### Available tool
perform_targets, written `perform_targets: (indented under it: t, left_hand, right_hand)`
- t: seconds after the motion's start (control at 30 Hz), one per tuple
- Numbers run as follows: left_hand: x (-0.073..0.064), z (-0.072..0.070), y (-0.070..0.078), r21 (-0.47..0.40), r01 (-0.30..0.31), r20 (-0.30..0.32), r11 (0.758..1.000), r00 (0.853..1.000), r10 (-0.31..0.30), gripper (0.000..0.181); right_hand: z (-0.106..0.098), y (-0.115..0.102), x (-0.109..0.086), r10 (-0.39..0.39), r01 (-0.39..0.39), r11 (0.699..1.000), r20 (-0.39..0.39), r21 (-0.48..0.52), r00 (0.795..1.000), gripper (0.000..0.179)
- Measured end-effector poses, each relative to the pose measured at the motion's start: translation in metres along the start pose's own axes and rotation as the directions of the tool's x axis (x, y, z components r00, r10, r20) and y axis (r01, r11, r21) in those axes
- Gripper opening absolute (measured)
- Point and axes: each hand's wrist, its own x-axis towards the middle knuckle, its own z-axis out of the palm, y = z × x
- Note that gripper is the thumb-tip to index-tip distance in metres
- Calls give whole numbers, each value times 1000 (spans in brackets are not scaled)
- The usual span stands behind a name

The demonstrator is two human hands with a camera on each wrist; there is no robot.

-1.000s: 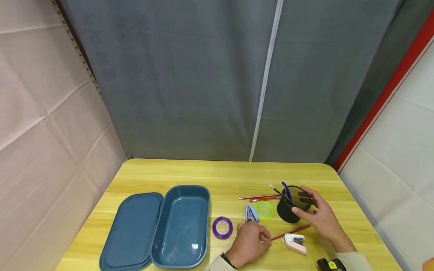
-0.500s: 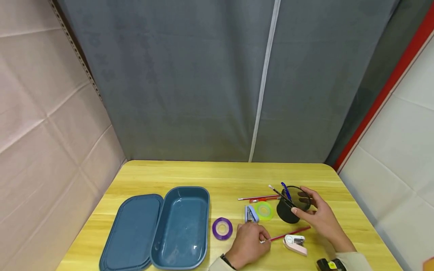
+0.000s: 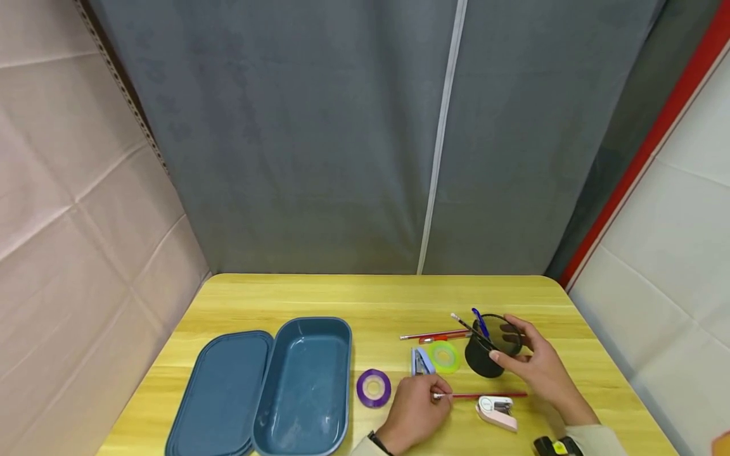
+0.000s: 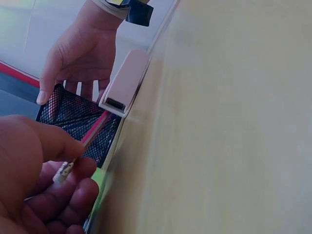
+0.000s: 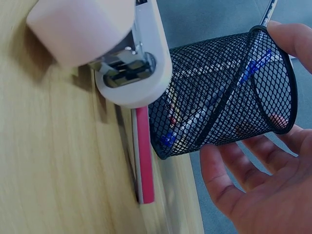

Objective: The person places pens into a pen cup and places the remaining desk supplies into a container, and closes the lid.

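Note:
In my left hand (image 3: 419,406) a red pencil (image 3: 464,396) is pinched near its white eraser end, thumb against fingers in the left wrist view. The pencil points right, passing behind a pale pink stapler (image 3: 497,415). A black mesh pen cup (image 3: 481,362) stands farther back on the right, with my right hand (image 3: 542,370) holding it, thumb and fingers around its side and rim. A blue pen (image 3: 480,323) and a dark pencil (image 3: 463,323) lean out of the cup. The right wrist view shows the red pencil's far end (image 5: 146,161) beyond the stapler.
A red pencil (image 3: 428,335) and a red pen (image 3: 436,339) lie left of the cup. Nearby are a green tape roll (image 3: 445,367), a light blue stapler (image 3: 420,361) and a purple tape roll (image 3: 362,394). A blue box (image 3: 349,386) and its lid (image 3: 228,392) occupy the left.
The pencil in my left hand has swung from a slant to nearly level across the view, its eraser end shifting slightly left and up. My right hand stays on the pen cup.

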Motion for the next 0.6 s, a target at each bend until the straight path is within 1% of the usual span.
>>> perform_targets:
  t: [0.1,0.2,0.27,0.37,0.5,0.6]
  left_hand:
    - [1,-2,2,-88,35,-22,996,999,-37,9]
    - [1,-4,4,-168,71,-32,983,996,-78,8]
    - [2,-5,5,-234,107,-26,966,993,-116,7]
    - [3,-5,7,-322,151,-22,935,986,-167,6]
    - [3,-5,8,-394,170,-36,903,979,-200,5]
    - [3,-7,9,-419,153,-57,895,979,-194,6]
  right_hand:
    - [0,1,1,2,-2,1000,-2,-5,1000,85]
    - [-1,1,1,-1,1,1000,-3,-9,1000,85]
    - [-1,2,1,-5,5,1000,-2,-7,1000,85]
    - [-1,2,1,-8,8,1000,2,2,1000,85]
    - [-1,2,1,-8,8,1000,9,14,1000,85]
    - [-1,1,0,-11,11,1000,11,21,1000,84]
